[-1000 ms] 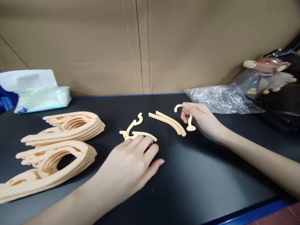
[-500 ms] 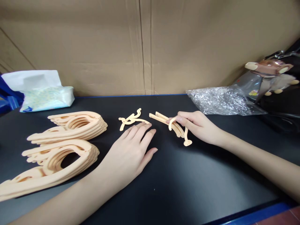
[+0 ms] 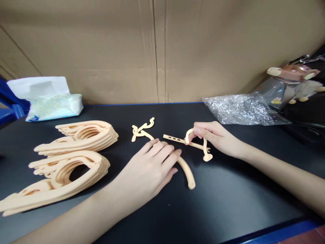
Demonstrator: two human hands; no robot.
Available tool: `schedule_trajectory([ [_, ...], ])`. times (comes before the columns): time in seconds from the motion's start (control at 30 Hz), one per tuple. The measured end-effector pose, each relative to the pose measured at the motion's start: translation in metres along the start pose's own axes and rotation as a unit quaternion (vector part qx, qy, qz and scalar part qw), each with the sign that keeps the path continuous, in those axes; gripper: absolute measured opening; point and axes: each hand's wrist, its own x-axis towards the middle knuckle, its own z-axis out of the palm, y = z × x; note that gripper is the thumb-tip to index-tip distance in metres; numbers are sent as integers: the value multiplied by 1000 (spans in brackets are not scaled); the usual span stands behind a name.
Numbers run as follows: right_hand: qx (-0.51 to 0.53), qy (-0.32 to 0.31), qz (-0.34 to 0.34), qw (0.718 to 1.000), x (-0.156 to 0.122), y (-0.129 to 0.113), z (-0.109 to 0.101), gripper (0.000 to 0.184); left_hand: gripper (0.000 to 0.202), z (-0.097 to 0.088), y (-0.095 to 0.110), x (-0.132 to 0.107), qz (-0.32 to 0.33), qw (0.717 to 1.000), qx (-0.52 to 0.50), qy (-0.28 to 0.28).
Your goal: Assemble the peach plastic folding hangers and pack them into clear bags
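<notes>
My left hand (image 3: 154,166) is closed, palm down, over one end of a curved tan strip (image 3: 188,173). The strip's rounded far end sticks out to the right over the black table. My right hand (image 3: 214,137) pinches a thin, bent tan piece (image 3: 205,145) with a round disc at its lower end. Just behind that piece lies a straight slotted tan strip (image 3: 174,138), which the right fingertips seem to touch. Small curly tan pieces (image 3: 142,129) lie beyond my left fingers; one long stem among them runs under the hand.
Two stacks of curved tan parts, a rear stack (image 3: 101,135) and a front stack (image 3: 93,176), stand at left. Behind them is a tissue pack (image 3: 54,105). A clear plastic bag (image 3: 243,108) and a plush toy (image 3: 294,79) are at right. Cardboard (image 3: 114,51) walls the back.
The paired strips have come apart: the curved one is now under my left hand, the slotted one beside my right. My left fingers have curled in and moved right. The view shifted slightly.
</notes>
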Motion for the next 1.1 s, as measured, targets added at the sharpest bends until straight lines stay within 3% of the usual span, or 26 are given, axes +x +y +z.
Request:
schedule_trajectory([
  [0.23, -38, 43, 14, 998, 1, -1, 2, 47, 14, -8, 10, 1, 65, 997, 32, -12],
  [0.4, -118, 51, -16, 992, -1, -3, 2, 43, 31, -13, 10, -2, 46, 999, -6, -29],
  [0.53, -133, 30, -37, 990, -3, -5, 3, 40, 31, -13, 7, -5, 17, 999, -23, -46],
  [0.73, -60, 66, -53, 995, -3, -6, 6, 35, 33, -11, 3, -5, 8, 998, -10, -66],
  [0.83, 23, 91, -11, 995, -4, -7, 7, 38, 30, -11, 1, -4, -1, 999, 3, -52],
  [1.1, 229, 53, 78, 969, -2, -16, 15, 31, 25, -16, -2, -5, 8, 996, 91, -18],
])
